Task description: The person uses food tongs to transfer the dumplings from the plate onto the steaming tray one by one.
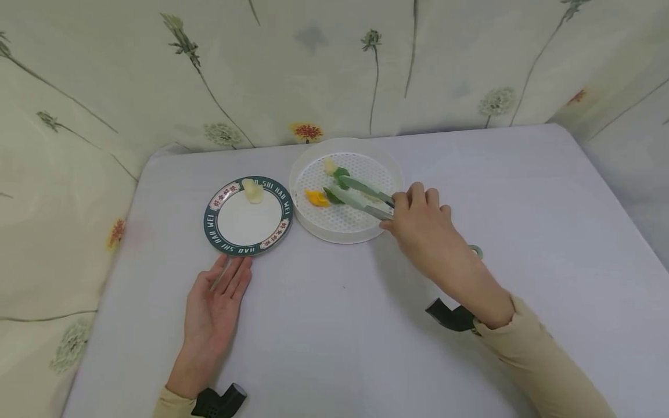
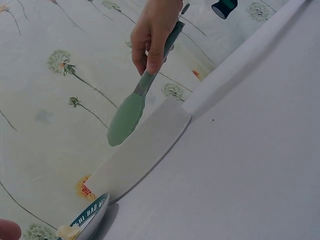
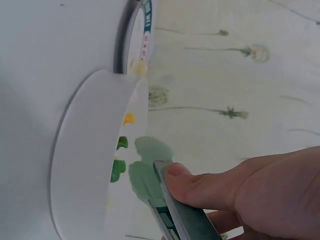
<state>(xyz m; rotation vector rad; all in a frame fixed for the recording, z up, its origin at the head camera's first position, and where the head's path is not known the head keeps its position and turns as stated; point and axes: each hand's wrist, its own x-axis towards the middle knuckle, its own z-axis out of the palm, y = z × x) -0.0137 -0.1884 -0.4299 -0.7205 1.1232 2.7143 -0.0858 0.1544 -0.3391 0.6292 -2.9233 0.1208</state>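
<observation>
My right hand (image 1: 428, 235) grips a pair of tongs with pale green heads (image 1: 360, 186) by the handles. The heads hang apart over a white round perforated tray (image 1: 342, 237). In the tray lie an orange-yellow piece (image 1: 316, 198), a green piece (image 1: 342, 174), another green piece (image 1: 332, 196) near the tong tips, and a pale piece (image 1: 330, 166). Whether the tongs touch any piece I cannot tell. My left hand (image 1: 214, 307) lies palm up with fairly straight fingers at the near edge of a green-rimmed plate (image 1: 245, 223). A pale yellowish piece (image 1: 253, 191) lies on that plate.
Plate and tray stand side by side on a table with a white cloth (image 1: 324, 325). Behind the table hangs a flower-patterned cloth (image 1: 334, 69). A black wrist device (image 1: 452, 316) sits by the right sleeve, another black device (image 1: 219, 400) by the left.
</observation>
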